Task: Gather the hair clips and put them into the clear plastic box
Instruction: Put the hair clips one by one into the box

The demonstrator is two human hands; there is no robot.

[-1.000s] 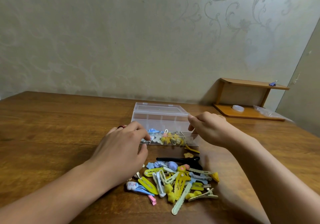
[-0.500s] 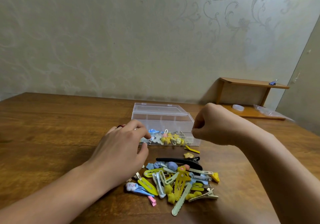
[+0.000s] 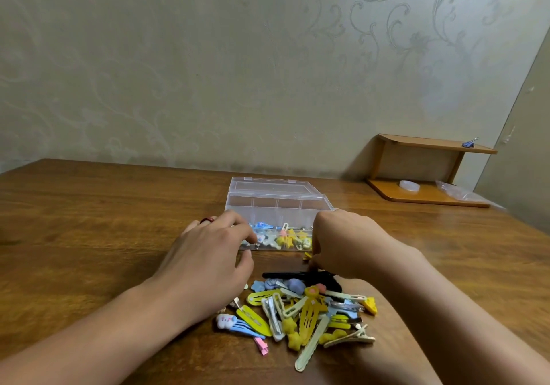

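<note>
- Clear plastic box point(image 3: 278, 203) sits on the wooden desk point(image 3: 89, 221) at centre, lid open and tilted back toward the far wall; small clips in blue, white and yellow lie along its near compartment
- Pile of loose hair clips point(image 3: 303, 310) lies on the desk just near of the box, mostly yellow, pale green and blue; a long black clip point(image 3: 297, 274) lies across its far edge
- Left hand point(image 3: 208, 262) rests at the box's near left corner, fingers loosely curled with the tips touching the box wall; cannot tell whether they hold anything
- Right hand point(image 3: 345, 245) is lowered at the box's near right corner, fingers curled down toward a small yellow clip point(image 3: 307, 255) on the desk; grip itself is hidden by the hand, cannot tell
- Small wooden shelf point(image 3: 428, 170) stands at far right against the wall
</note>
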